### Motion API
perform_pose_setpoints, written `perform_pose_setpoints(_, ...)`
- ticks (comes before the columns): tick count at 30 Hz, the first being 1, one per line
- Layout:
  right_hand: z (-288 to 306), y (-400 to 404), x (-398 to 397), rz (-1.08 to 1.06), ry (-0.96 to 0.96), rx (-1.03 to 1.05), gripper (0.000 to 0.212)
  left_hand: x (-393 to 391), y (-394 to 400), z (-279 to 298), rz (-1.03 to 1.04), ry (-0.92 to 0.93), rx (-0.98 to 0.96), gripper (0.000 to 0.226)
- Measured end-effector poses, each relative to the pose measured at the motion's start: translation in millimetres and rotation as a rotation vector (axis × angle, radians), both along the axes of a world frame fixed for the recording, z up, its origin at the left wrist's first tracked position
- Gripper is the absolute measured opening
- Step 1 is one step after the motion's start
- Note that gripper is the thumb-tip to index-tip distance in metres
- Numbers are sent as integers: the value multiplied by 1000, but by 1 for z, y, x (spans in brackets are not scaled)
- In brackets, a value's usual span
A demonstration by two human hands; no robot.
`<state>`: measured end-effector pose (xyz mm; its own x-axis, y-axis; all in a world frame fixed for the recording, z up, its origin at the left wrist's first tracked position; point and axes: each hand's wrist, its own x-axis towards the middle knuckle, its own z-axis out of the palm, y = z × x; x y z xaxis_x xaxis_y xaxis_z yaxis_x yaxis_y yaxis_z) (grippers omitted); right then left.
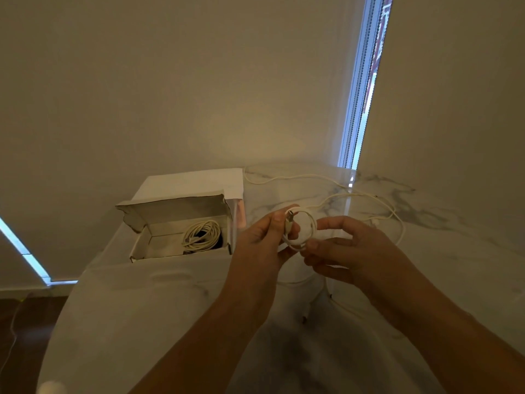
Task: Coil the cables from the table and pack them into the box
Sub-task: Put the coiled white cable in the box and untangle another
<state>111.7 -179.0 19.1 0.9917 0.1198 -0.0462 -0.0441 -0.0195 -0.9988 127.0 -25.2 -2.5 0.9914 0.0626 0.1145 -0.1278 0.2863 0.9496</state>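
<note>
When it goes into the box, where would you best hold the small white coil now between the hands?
Pinch the coil from above where its loops overlap beside the plug, as the left hand does; that likely stops them springing apart.

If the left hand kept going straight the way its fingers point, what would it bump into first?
Probably the white cable loop that the left hand already pinches, then the right hand just past it. Depth is hard to judge.

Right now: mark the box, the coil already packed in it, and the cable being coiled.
box (pixel 170 213): head view, inner face of the open back flap.
packed coil (pixel 202 233): head view, on its white loops, right end of the box.
cable in hand (pixel 311 220): head view, upper right arc of the loop.
</note>
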Motion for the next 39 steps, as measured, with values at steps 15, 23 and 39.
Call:
perform_pose_setpoints(15,-3,-1,3,-71,42,187,21,6,4,-6,-46,-114,211,28)
perform_pose_setpoints(23,-3,5,-1,-98,14,96,18,2,21,5,7,-182,417,20)
perform_pose_setpoints(39,10,84,22,45,-114,-303,13,-3,107,14,180,-14,536,12)
